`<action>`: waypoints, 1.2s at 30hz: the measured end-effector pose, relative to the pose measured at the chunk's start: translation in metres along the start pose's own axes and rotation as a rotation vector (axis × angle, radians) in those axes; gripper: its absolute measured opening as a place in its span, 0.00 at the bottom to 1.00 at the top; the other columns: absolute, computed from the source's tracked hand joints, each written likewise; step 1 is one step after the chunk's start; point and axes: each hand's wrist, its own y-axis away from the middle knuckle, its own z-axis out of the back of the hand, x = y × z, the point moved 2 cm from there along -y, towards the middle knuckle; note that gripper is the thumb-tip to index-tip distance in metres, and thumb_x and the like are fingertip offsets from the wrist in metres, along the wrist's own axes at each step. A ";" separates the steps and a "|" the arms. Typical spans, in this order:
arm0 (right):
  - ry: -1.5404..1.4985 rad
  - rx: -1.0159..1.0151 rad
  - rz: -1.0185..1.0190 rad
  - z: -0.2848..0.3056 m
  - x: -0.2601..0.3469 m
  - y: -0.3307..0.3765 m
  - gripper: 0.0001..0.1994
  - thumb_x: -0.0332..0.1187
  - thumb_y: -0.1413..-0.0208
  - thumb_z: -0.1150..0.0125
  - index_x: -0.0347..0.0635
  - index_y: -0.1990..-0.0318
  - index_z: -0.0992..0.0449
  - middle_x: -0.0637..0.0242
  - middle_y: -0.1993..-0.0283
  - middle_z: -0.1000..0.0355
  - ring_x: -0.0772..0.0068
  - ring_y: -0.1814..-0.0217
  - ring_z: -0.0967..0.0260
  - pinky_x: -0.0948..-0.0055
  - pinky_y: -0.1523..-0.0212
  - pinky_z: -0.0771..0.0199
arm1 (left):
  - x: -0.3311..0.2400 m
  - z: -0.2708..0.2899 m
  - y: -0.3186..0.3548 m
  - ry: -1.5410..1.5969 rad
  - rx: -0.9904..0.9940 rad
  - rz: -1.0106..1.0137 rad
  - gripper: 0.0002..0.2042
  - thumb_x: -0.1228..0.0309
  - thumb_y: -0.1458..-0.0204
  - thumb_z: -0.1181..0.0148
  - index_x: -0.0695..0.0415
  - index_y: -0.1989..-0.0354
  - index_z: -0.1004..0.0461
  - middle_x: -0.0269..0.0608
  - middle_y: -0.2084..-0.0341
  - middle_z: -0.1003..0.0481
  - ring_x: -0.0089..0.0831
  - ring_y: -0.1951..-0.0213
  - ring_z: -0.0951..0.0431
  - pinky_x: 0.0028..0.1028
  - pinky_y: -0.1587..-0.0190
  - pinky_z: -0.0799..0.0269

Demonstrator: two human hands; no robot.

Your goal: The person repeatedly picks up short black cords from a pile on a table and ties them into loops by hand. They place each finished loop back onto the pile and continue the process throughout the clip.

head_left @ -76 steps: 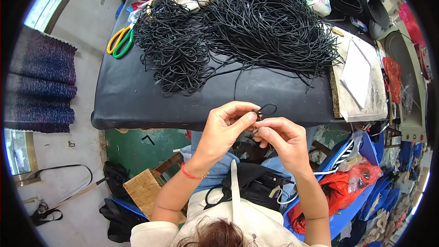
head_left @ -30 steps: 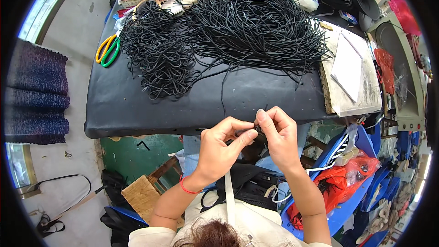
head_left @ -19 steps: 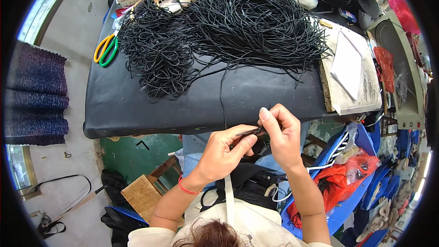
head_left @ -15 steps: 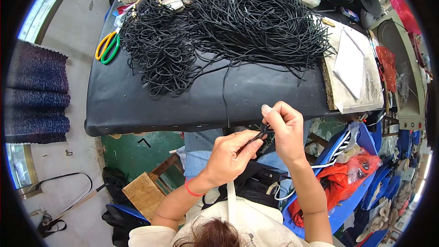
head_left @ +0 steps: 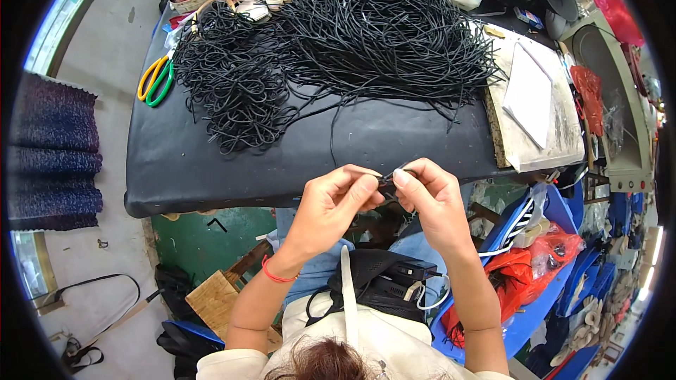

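Both my hands meet just off the table's near edge, pinching a thin black cord point(head_left: 385, 182) between them. My left hand point(head_left: 336, 204), with a red string round the wrist, is closed on the cord with thumb and forefinger. Close beside it, my right hand point(head_left: 431, 200) grips the same cord in a pinch. How the cord is looped between the fingertips is too small to make out. One strand runs from behind my left hand up the black-covered table point(head_left: 232, 183) toward a large heap of black cords point(head_left: 384, 28). A smaller tangled pile of black cords point(head_left: 236, 84) lies left of it.
Scissors with orange and green handles point(head_left: 155, 81) lie at the table's left. On the right rests a worn board point(head_left: 556, 148) with white sheets point(head_left: 529, 98). Right of my legs stands a blue bin point(head_left: 517, 331) holding red plastic bags point(head_left: 510, 274). A wooden stool point(head_left: 215, 302) is at lower left.
My left hand has risen and turned, its fingertips now level with the right's. My right hand has dropped slightly, and the view has shifted a little.
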 end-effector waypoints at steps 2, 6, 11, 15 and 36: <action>-0.002 0.003 0.027 -0.003 0.000 0.001 0.07 0.32 0.44 0.44 0.37 0.67 0.28 0.75 0.74 0.32 0.89 0.75 0.42 0.86 0.74 0.42 | 0.001 0.001 -0.001 0.027 -0.049 0.009 0.10 0.68 0.44 0.47 0.64 0.66 0.26 0.35 0.78 0.25 0.16 0.74 0.27 0.17 0.71 0.31; 0.287 -0.098 0.168 -0.012 0.004 0.003 0.07 0.30 0.46 0.43 0.34 0.69 0.29 0.69 0.75 0.32 0.87 0.76 0.40 0.84 0.74 0.40 | -0.007 -0.006 0.003 -0.205 -0.067 0.065 0.07 0.71 0.45 0.46 0.63 0.69 0.26 0.36 0.79 0.25 0.18 0.76 0.27 0.19 0.72 0.30; 0.534 -0.120 0.071 -0.005 0.000 -0.003 0.08 0.29 0.47 0.43 0.33 0.72 0.29 0.65 0.75 0.31 0.85 0.79 0.40 0.80 0.77 0.40 | -0.008 -0.014 0.002 -0.726 -0.131 -0.206 0.08 0.74 0.46 0.48 0.67 0.63 0.28 0.40 0.74 0.24 0.19 0.71 0.25 0.21 0.68 0.28; 0.043 -0.004 -0.079 0.009 -0.014 -0.005 0.18 0.43 0.39 0.53 0.34 0.63 0.26 0.70 0.73 0.31 0.86 0.72 0.39 0.84 0.71 0.38 | -0.003 0.006 -0.002 -0.095 0.004 0.098 0.14 0.69 0.41 0.54 0.67 0.55 0.29 0.44 0.66 0.24 0.24 0.65 0.24 0.22 0.61 0.27; 1.076 -0.260 0.892 0.000 0.018 -0.097 0.08 0.27 0.56 0.39 0.40 0.66 0.25 0.64 0.68 0.34 0.62 0.63 0.37 0.67 0.63 0.35 | -0.097 0.116 -0.040 -1.236 -0.974 -0.594 0.09 0.68 0.52 0.39 0.59 0.65 0.24 0.41 0.68 0.26 0.35 0.59 0.30 0.33 0.53 0.38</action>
